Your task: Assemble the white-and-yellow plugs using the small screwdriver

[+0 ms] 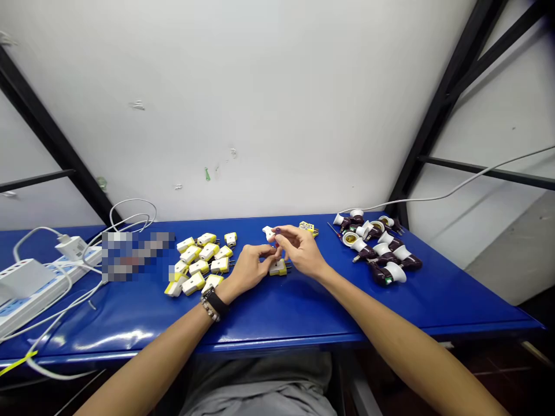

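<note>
My left hand (249, 267) and my right hand (299, 248) meet over the middle of the blue table (281, 315). My right hand's fingers pinch a small white plug part (269, 233) held above the table. My left hand's fingers are curled and pinched close to the right fingertips; what they grip is too small to name. A yellow-and-white plug adapter (278, 267) lies on the table just under both hands. A black wristband and bead bracelet sit on my left wrist.
Several yellow-and-white plug adapters (199, 263) lie in a pile left of my hands. Several dark lamp sockets with white ends (377, 245) lie at the right. A small yellow part (308, 227) lies behind my right hand. A white power strip with chargers and cables (39, 277) sits far left.
</note>
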The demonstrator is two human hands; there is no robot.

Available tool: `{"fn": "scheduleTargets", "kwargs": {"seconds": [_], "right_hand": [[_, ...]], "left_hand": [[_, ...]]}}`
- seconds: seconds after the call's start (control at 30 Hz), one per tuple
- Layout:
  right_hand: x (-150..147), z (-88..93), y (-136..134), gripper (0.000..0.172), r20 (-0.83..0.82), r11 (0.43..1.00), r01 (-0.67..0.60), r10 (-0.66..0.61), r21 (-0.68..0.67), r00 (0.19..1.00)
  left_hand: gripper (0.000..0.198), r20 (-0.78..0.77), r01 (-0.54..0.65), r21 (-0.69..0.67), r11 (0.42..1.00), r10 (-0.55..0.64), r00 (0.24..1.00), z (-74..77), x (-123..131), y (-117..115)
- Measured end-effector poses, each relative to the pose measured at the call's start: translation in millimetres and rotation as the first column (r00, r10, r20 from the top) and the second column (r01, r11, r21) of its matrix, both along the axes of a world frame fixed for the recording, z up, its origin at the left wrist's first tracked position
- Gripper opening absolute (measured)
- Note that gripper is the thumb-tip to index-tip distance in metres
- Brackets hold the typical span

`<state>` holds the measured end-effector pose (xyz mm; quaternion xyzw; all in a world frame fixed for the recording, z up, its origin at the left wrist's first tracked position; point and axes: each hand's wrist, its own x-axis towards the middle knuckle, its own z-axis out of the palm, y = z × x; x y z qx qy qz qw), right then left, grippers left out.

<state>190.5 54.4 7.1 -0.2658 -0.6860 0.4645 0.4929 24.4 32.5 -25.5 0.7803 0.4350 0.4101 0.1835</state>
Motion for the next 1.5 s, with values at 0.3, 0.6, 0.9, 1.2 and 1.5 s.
{"fn": "scheduleTargets", "kwargs": {"seconds": [0.3, 0.6, 0.9, 1.2, 1.5], "right_hand": [[-1.0, -3.4, 3.8, 0.026, -0.013, 0.989, 0.130, -0.129, 0.074, 0.992], [1.0, -0.6, 2.3, 0.021, 0.065, 0.978, 0.132, -0.144, 0.161, 0.987], [3.6, -2.9, 5.1, 0.032, 0.098, 0.994, -0.057, 0.048, 0.090, 0.994], [3.5, 6.7, -1.3, 0.032, 0.119, 0.987, -0.158, 0.158, -0.017, 0.980], [0.4, -1.4, -1.9, 0.032, 0.094, 0.992, 0.089, -0.098, 0.091, 0.991]], "left_hand": [[0.021, 0.000, 0.032, -0.065, 0.997, -0.032, 0.999, -1.6, -2.6, -2.1], [0.024, -0.056, 0.052, -0.070, 0.996, -0.056, 0.997, -0.1, -4.9, -3.2], [0.023, -0.105, 0.060, -0.058, 0.997, -0.066, 0.992, 1.6, -6.7, -4.0], [0.026, -0.185, 0.044, -0.039, 0.998, -0.051, 0.981, 5.0, -6.2, -4.7], [0.025, -0.244, 0.014, -0.041, 0.999, -0.024, 0.970, 4.5, -5.9, -4.6]]}}
